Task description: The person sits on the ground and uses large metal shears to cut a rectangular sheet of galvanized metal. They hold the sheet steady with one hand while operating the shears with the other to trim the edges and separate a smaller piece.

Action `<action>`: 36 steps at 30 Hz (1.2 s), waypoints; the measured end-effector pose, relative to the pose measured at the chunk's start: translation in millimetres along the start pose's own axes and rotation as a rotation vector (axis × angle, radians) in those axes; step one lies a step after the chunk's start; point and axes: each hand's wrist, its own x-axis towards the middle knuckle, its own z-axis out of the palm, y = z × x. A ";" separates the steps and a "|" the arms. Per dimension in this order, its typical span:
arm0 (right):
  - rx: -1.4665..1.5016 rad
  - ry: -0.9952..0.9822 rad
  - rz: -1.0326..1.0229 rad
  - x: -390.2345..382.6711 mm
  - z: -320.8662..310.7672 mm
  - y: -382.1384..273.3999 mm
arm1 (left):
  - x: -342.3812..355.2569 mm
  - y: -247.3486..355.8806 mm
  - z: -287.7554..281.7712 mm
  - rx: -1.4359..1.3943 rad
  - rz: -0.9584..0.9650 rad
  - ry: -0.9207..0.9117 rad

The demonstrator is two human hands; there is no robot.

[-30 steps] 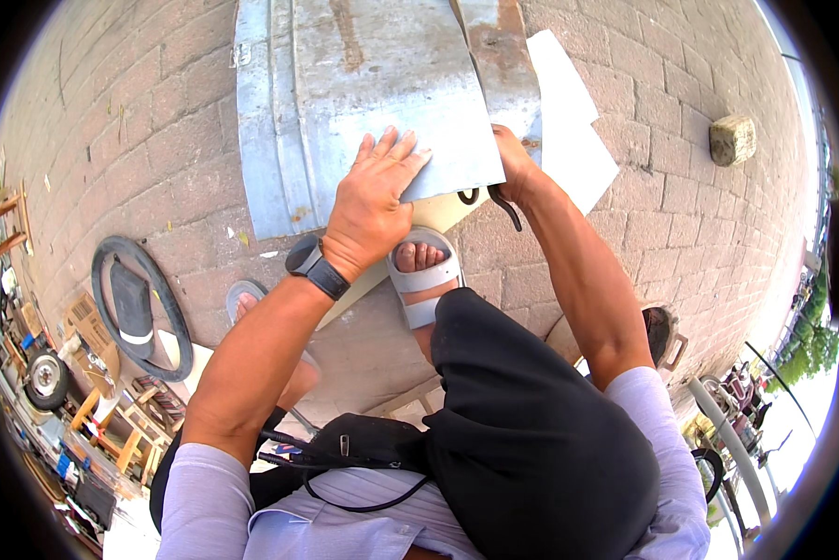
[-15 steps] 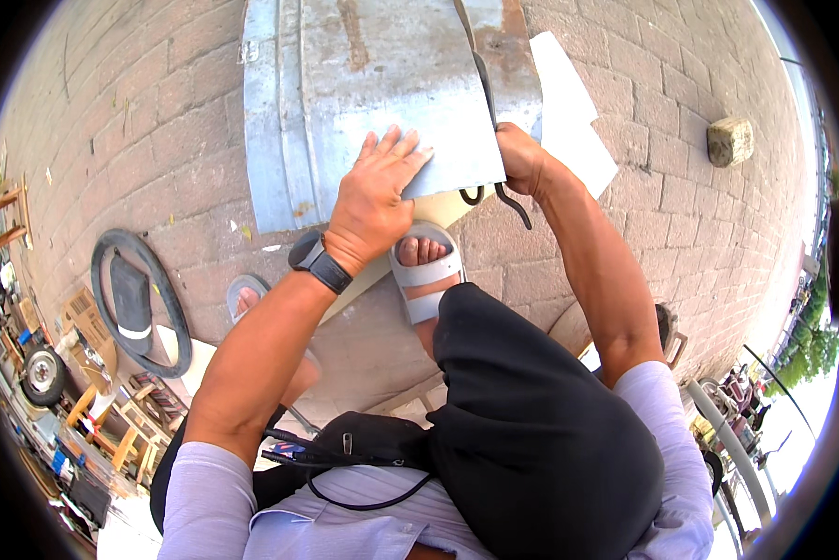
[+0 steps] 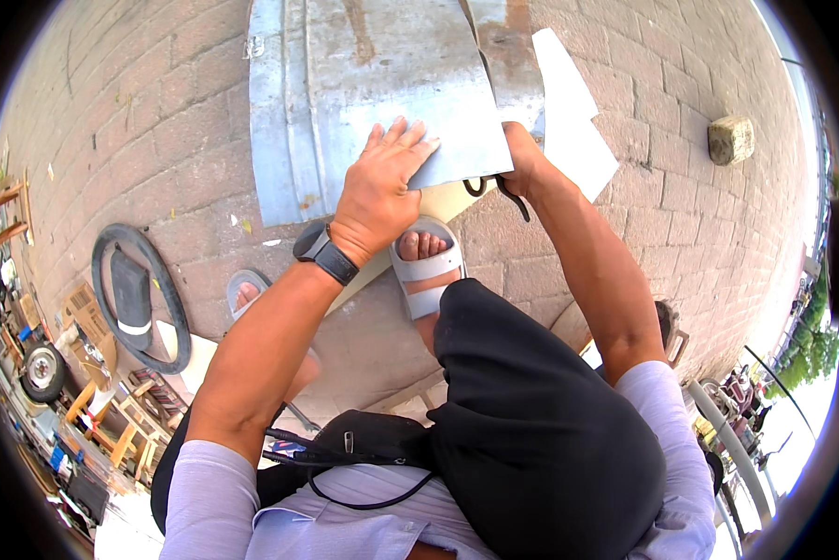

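Observation:
A large scuffed metal sheet (image 3: 382,65) lies ahead of me, with a slit between its main part and a rust-stained strip (image 3: 511,65) at its right. My left hand (image 3: 387,182) rests flat on the near part, fingers spread. My right hand (image 3: 524,166) is closed around black-handled metal snips (image 3: 515,201) at the slit; the sheet hides its fingertips and much of the tool. Pale boards (image 3: 573,131) show beneath and beside the metal. My sandalled foot (image 3: 424,266) is just below the sheet.
On the brick paving lie a stone block (image 3: 730,140) to the right and a rubber ring (image 3: 177,317) around a dark pad (image 3: 132,294) to the left. Wooden scraps and a small wheel (image 3: 44,371) crowd the lower left. A bicycle (image 3: 732,401) and a grey pipe (image 3: 746,467) are at lower right.
The metal sheet has shifted slightly up and to the right, along with my left hand. My right hand has edged rightward, and the snips' protruding handles have changed angle a little.

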 end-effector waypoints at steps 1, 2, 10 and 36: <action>-0.017 -0.014 -0.026 -12.6 7.0 -7.1 | -0.8 -1.1 -0.6 0.009 -0.007 0.001; -0.033 -0.027 -0.053 -19.3 12.2 -11.0 | -1.5 -2.3 -1.3 0.018 -0.011 0.003; -0.205 0.078 -0.019 -21.5 4.5 -18.6 | 1.5 -2.2 4.8 0.013 -0.003 -0.001; -0.073 -0.038 0.172 -116.2 -16.9 23.5 | -43.6 -6.8 16.2 0.280 -0.006 0.046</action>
